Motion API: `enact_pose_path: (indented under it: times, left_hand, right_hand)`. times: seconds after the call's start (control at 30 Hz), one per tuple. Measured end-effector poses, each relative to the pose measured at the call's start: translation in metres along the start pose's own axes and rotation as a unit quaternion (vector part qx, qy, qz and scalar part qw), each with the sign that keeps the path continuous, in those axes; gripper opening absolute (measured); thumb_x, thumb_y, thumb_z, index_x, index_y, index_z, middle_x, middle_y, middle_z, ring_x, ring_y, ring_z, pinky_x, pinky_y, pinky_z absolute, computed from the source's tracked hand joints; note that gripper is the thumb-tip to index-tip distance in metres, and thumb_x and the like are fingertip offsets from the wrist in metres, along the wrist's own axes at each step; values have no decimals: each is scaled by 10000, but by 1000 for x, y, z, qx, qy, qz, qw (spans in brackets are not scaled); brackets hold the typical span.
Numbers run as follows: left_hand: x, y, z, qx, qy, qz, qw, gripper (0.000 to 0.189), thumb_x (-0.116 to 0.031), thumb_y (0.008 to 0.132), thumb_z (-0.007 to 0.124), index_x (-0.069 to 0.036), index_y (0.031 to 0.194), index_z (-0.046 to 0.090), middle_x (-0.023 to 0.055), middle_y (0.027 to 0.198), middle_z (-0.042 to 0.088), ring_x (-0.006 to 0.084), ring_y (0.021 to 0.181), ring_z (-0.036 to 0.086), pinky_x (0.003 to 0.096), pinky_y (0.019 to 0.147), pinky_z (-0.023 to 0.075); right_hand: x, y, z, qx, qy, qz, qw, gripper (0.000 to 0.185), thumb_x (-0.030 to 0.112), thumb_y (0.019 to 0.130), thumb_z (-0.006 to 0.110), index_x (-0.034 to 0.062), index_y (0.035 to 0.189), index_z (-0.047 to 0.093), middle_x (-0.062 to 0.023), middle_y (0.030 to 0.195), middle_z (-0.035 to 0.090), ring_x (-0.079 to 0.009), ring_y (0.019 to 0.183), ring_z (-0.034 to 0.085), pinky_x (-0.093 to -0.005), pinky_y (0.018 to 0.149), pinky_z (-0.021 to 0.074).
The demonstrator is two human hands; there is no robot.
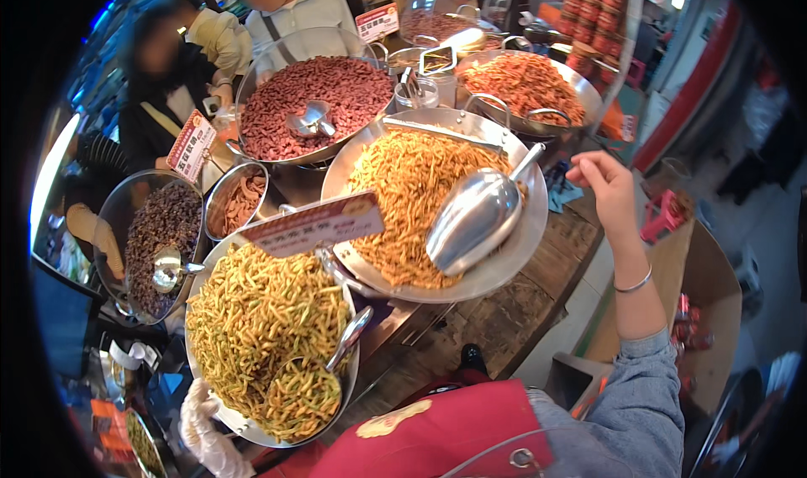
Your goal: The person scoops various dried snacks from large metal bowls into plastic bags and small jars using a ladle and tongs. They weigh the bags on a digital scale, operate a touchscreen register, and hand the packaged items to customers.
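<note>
My left hand (205, 424), in a whitish glove, is at the lower left edge of a metal pan (236, 422) of yellow-green fried strips (258, 326); whether it grips the rim is unclear. A metal ladle (356, 333) lies in those strips with its bowl full. Bare and raised, my right hand (602, 175) is right of a wide metal pan (536, 226) of golden-brown strips (410, 188), fingers bent and nothing seen in them. A large metal scoop (476, 219) rests on that food, its handle towards the upper right. A printed sign (315, 224) stands between the two pans.
Behind are pans of reddish-brown pieces (284, 99), orange-red strips (523, 84) and dark pieces (164, 232). A small metal bowl (252, 181) and clear tub (416, 93) stand among them. People (302, 11) are across the stall. A wooden counter (529, 295) and cardboard box (712, 314) lie right.
</note>
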State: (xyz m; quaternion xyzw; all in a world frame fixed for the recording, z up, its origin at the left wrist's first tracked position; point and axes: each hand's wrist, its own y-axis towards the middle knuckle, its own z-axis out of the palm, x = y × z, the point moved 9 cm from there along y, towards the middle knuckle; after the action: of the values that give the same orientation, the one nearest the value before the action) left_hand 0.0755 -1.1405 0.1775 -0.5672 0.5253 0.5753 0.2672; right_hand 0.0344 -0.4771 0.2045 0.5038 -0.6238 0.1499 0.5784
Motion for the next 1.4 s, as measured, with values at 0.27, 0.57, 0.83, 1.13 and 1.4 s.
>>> enact_pose_path:
  times: [0.27,0.57,0.83,1.13,1.4]
  left_hand:
    - [-66,-45,214,153,24,-94,983,323,-274,991,448,-6,882,592,59,691,589,110,560,500,221,529,402]
    - [-31,-68,389,420,31,-105,901,85,-103,839,651,-83,821,570,11,693,520,115,588,479,242,519,403]
    - [-116,-146,614,597,15,3,802,81,-123,849,649,-75,855,585,19,718,543,113,610,497,244,539,418]
    - [-204,-216,768,630,145,102,756,99,-147,860,647,-65,893,603,28,745,568,111,635,516,246,560,435]
    - [-172,-268,899,691,-50,73,718,297,-61,853,651,-115,700,402,-52,625,366,52,559,333,202,504,307]
  right_hand:
    - [-92,11,-20,8,48,85,995,148,105,929,558,-14,938,645,-53,807,670,-99,779,639,-245,718,499]
    - [-195,-120,-159,-278,-37,204,938,153,125,933,562,-6,937,642,-54,847,679,-93,800,623,-237,718,484]
    - [-282,-211,-386,-458,-398,393,691,598,279,789,693,30,1271,442,-180,1295,469,-342,1227,409,-454,1024,318]
    - [-405,-280,-449,-282,-295,550,729,530,404,827,621,-16,1134,518,-238,923,648,-389,861,646,-499,727,514]
    - [-383,-269,-444,-289,-343,488,749,316,338,926,486,51,1026,571,-189,814,652,-355,707,661,-476,619,524]
